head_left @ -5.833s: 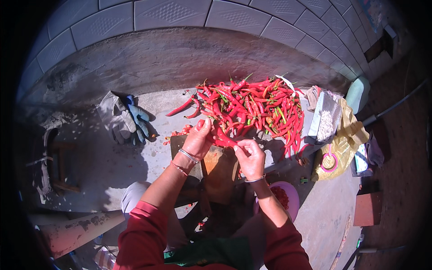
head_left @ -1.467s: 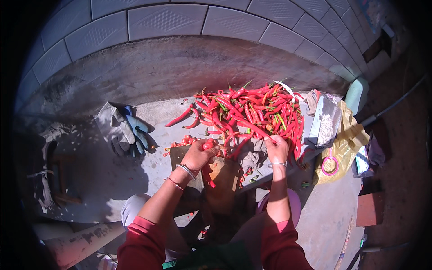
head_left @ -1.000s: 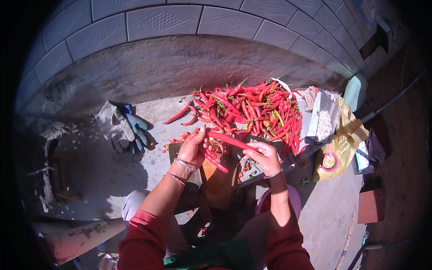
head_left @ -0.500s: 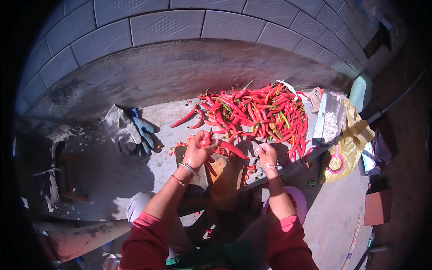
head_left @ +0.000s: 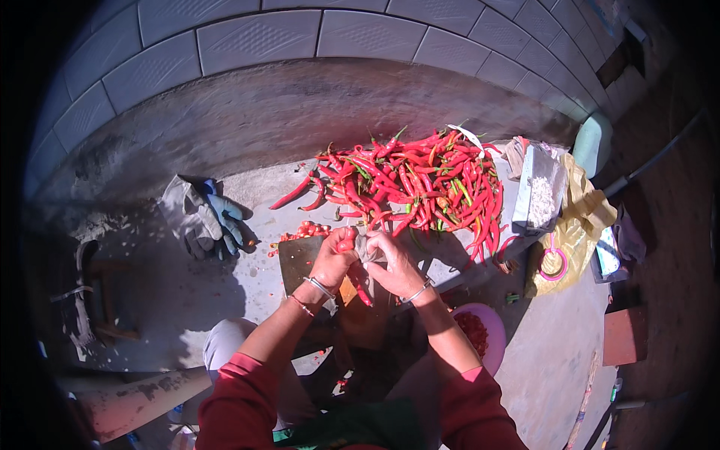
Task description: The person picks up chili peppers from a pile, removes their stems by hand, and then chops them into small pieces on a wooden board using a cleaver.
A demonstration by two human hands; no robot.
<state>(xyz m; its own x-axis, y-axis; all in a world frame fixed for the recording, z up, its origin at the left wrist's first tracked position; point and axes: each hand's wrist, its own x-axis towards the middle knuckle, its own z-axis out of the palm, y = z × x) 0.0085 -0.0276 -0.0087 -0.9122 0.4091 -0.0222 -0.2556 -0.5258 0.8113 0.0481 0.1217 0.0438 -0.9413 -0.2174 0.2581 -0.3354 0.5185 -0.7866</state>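
Observation:
My left hand [head_left: 335,256] is closed around a red chili pepper [head_left: 363,292], whose tip points down toward me. Pressed up against it, my right hand [head_left: 395,267] pinches a small grey cloth [head_left: 365,247] at the pepper's upper end, which the cloth and fingers hide. Both hands are above a wooden board [head_left: 360,322] in front of me. Just beyond them lies a large heap of red chili peppers [head_left: 420,180], a few of them green. Chopped red pieces [head_left: 304,231] are scattered by the board's far left edge.
Near my right forearm stands a pink bowl [head_left: 495,341] with chopped red pieces inside. A box of white bits [head_left: 541,199] and a yellow sack [head_left: 577,225] sit at right. Work gloves [head_left: 202,217] lie at left. A tiled wall [head_left: 259,41] runs along the back.
My right hand has moved left with the grey cloth and now meets my left hand at the pepper. The pepper has swung from pointing right to pointing down. The view has shifted slightly.

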